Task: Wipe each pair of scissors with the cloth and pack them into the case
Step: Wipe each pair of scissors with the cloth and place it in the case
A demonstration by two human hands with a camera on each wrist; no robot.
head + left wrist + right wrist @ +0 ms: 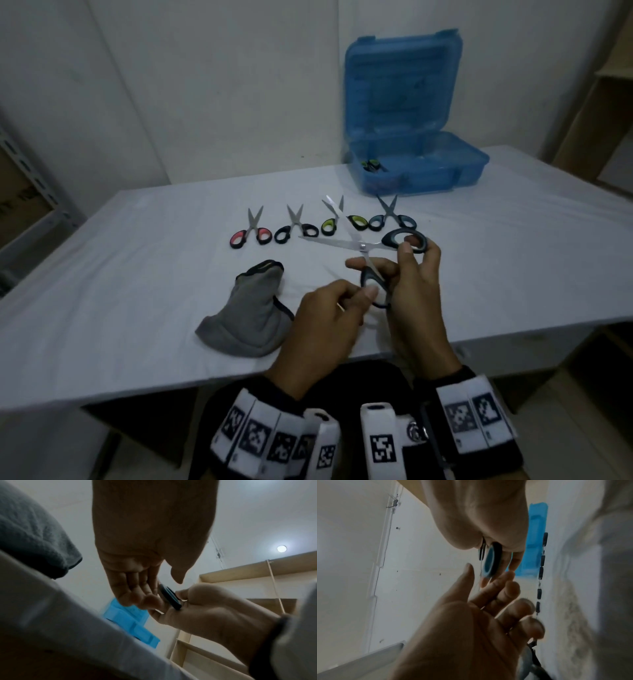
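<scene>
Both hands hold the open steel scissors with black-and-grey handles (pixel 368 251): right hand (pixel 416 291) pinching the far loop, left hand (pixel 329 315) the near one, blades spread probably for wiping. Crumpled grey cloth (pixel 248 323) lies nearby; open blue plastic case (pixel 414 164) behind.

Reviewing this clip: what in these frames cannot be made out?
- Case contents: head view, dark shapes behind tinted walls, too small to identify.
- Held scissors' blades: both wrist views, hidden by the hands; only handle loops show.
- Cloth: left wrist view, blurred and cut off by the edge.
</scene>
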